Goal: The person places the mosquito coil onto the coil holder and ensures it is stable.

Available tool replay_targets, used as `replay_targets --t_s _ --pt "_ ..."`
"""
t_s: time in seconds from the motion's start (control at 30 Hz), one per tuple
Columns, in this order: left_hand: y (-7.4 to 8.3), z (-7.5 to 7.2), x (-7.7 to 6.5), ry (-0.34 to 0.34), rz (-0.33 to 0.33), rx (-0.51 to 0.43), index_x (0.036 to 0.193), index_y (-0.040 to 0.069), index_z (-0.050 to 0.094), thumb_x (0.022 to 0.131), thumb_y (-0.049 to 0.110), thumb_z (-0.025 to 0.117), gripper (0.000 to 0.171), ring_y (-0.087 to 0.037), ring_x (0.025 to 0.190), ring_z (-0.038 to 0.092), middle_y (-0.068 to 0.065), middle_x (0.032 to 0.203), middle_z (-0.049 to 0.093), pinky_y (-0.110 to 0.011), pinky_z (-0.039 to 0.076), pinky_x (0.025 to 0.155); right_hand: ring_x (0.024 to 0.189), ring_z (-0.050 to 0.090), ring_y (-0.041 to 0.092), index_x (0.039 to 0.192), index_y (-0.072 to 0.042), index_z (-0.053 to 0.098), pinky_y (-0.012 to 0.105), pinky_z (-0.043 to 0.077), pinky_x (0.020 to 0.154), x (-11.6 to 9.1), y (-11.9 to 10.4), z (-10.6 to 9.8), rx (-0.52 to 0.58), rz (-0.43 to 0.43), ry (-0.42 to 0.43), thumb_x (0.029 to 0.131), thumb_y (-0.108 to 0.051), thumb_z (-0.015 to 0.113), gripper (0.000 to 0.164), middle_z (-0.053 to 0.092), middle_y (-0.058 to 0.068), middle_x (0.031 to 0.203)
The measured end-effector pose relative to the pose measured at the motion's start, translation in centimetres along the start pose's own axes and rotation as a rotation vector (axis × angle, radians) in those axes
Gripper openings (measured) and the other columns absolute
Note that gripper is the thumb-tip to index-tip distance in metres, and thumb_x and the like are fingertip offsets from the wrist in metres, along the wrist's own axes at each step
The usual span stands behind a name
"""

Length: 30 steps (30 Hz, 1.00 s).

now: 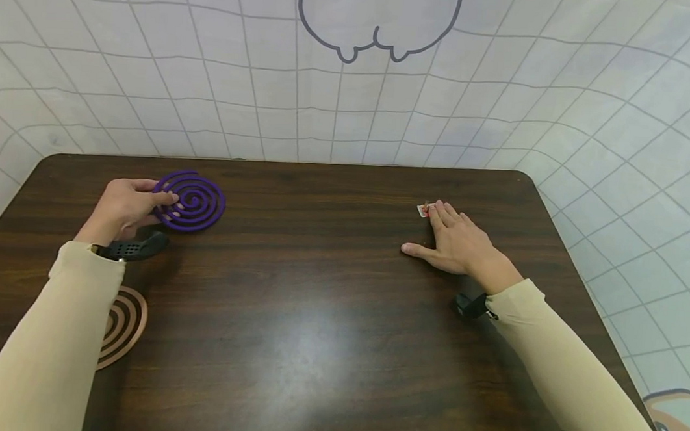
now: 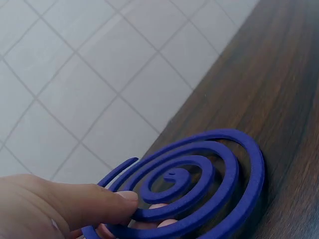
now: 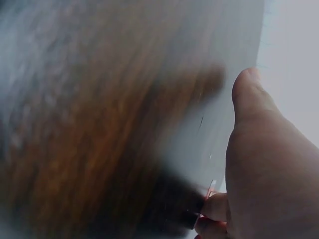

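My left hand (image 1: 125, 207) pinches a purple mosquito coil (image 1: 208, 202) by its near-left side, thumb on top and fingers underneath. In the left wrist view the coil (image 2: 246, 186) looks tilted, with fingertips showing between its rings. At the table's far right, my right hand (image 1: 461, 241) lies palm down with straight fingers and the thumb spread. Its fingertips cover part of a small red-and-white flat item (image 1: 422, 210) whose kind I cannot tell. A sliver of that item shows by the fingers in the right wrist view.
A brown mosquito coil (image 1: 131, 325) lies on the dark wooden table (image 1: 294, 291), partly hidden by the left sleeve (image 1: 60, 331). Behind the table's far edge hangs a white cloth with a grid pattern (image 1: 258, 87).
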<state>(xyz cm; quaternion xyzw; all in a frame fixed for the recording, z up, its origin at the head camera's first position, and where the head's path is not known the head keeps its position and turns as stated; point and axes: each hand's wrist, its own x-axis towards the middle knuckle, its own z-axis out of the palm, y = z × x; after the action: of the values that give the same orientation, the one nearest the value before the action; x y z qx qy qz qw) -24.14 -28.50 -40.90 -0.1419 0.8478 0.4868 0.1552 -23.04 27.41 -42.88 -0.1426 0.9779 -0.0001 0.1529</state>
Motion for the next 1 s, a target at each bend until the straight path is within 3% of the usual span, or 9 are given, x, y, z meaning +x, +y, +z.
replay_targets --t_s 0.13,0.2,0.27,0.37,0.43,0.6,0.77,1.0 --pt "-0.1 0.3 -0.1 -0.02 0.0 -0.104 0.149 0.004 0.045 0.103 0.029 0.064 0.056 0.006 0.074 0.072 0.025 0.078 0.069 -0.016 0.058 0.06 0.162 0.011 0.04 0.164 0.002 0.009 0.058 0.014 0.132 0.1 -0.2 0.1 -0.001 -0.007 0.004 0.096 -0.08 0.039 0.111 0.008 0.026 0.173" --pt "-0.2 0.5 -0.1 -0.02 0.01 -0.111 0.143 0.006 0.048 0.103 0.031 0.065 0.051 0.005 0.072 0.071 0.024 0.078 0.071 -0.019 0.051 0.05 0.162 0.011 0.04 0.164 0.002 0.008 0.058 0.014 0.132 0.1 -0.3 0.2 0.0 -0.007 0.007 0.096 -0.08 0.04 0.111 0.008 0.026 0.173" --pt "-0.3 0.7 -0.1 -0.023 0.014 -0.151 0.14 0.008 0.05 0.101 0.032 0.068 0.049 0.005 0.073 0.07 0.023 0.08 0.071 -0.018 0.057 0.056 0.162 0.011 0.04 0.164 0.001 0.009 0.058 0.014 0.132 0.0 -0.3 0.3 0.005 -0.006 0.013 0.096 -0.08 0.04 0.111 0.008 0.025 0.173" --pt "-0.2 0.9 -0.2 -0.034 0.008 -0.201 0.134 0.013 0.053 0.099 0.034 0.071 0.045 0.004 0.07 0.07 0.021 0.08 0.073 -0.019 0.056 0.054 0.162 0.011 0.04 0.164 0.001 0.009 0.059 0.014 0.132 -0.1 -0.3 0.5 0.01 -0.011 0.02 0.096 -0.081 0.04 0.112 0.008 0.025 0.173" --pt "0.0 1.1 -0.4 -0.056 -0.005 -0.315 0.123 0.015 0.06 0.097 0.03 0.074 0.033 0.002 0.07 0.071 0.017 0.079 0.075 -0.018 0.06 0.062 0.163 0.011 0.04 0.164 0.001 0.009 0.059 0.014 0.132 -0.2 -0.5 0.6 0.014 -0.016 0.025 0.095 -0.081 0.04 0.112 0.009 0.025 0.173" --pt "0.4 1.6 -0.9 -0.117 -0.022 -0.546 0.095 0.019 0.075 0.096 0.02 0.075 0.001 -0.004 0.071 0.075 0.007 0.078 0.079 -0.018 0.061 0.063 0.163 0.01 0.039 0.164 0.001 0.009 0.059 0.014 0.132 -0.4 -0.9 0.7 0.011 -0.028 0.029 0.094 -0.083 0.039 0.114 0.009 0.025 0.173" --pt "0.5 2.3 -1.2 -0.143 -0.015 -0.648 0.095 0.019 0.078 0.096 0.016 0.075 0.005 -0.006 0.075 0.077 0.003 0.082 0.081 -0.018 0.062 0.066 0.162 0.012 0.04 0.164 0.002 0.01 0.059 0.015 0.132 -0.5 -1.3 0.7 0.001 -0.03 0.022 0.094 -0.084 0.038 0.114 0.01 0.025 0.173" --pt "0.7 3.7 -1.5 -0.115 0.007 -0.7 0.098 0.018 0.075 0.094 0.014 0.076 0.005 -0.003 0.074 0.074 0.006 0.083 0.08 -0.017 0.059 0.061 0.163 0.011 0.038 0.164 0.002 0.01 0.058 0.015 0.133 -0.7 -1.7 0.8 -0.003 -0.02 0.018 0.093 -0.085 0.038 0.115 0.01 0.025 0.173"
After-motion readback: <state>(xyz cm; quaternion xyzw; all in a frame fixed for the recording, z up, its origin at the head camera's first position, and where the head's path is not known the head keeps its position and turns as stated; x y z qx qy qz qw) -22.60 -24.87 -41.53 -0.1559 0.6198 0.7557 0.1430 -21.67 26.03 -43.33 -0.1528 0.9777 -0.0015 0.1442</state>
